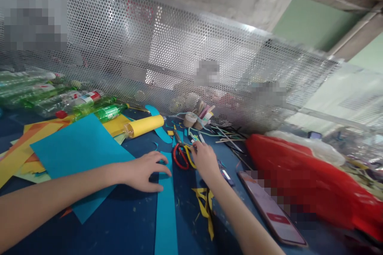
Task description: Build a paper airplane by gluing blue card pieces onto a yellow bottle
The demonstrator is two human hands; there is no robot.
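Note:
A long blue paper strip (166, 219) runs down the table. My left hand (146, 172) is at its left edge, palm down, thumb and fingers apart, holding nothing. A larger blue sheet (80, 147) lies under my left forearm. My right hand (205, 161) is beside two pairs of scissors, one with red handles (180, 156) and one with yellow handles (190, 157). Its fingers are bent inward over small pale sticks or pens (201, 137); what they hold, if anything, is hidden. Yellow paper scraps (205, 207) lie left of my right forearm.
Plastic bottles (112, 112) lie at the back left, near a bottle wrapped in yellow paper (146, 126). Small cups (190, 119) stand at the back. A phone (273, 211) and a red plastic bag (284, 175) lie right. Behind rises a perforated metal screen (179, 48).

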